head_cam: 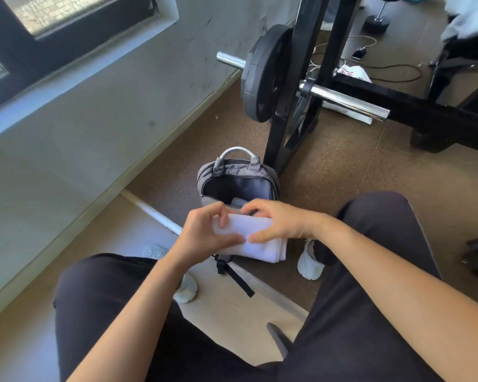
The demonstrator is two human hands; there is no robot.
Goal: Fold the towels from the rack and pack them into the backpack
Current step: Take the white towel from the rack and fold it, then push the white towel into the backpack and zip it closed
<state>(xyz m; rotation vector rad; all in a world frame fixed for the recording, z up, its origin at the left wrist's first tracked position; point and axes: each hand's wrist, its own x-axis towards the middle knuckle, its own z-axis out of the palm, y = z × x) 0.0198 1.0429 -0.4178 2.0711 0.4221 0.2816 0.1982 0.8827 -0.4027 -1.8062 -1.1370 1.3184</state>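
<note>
A barbell [342,102] with a black plate [262,75] rests on a frame [275,150]. Behind it, a phone [358,53] and a dumbbell [377,20] lie on the floor [329,166]. A window [66,15] sits upper left.

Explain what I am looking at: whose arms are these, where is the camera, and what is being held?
There is no machine here. A person wears a camera on the head, and it looks down at their own arms and legs. The left hand and right hand both grip a folded white towel, fingers curled round it. They hold it close over an open grey backpack that stands on the floor. A pale bundle lies inside the backpack. Behind it is a barbell rack with a weight plate.
</note>
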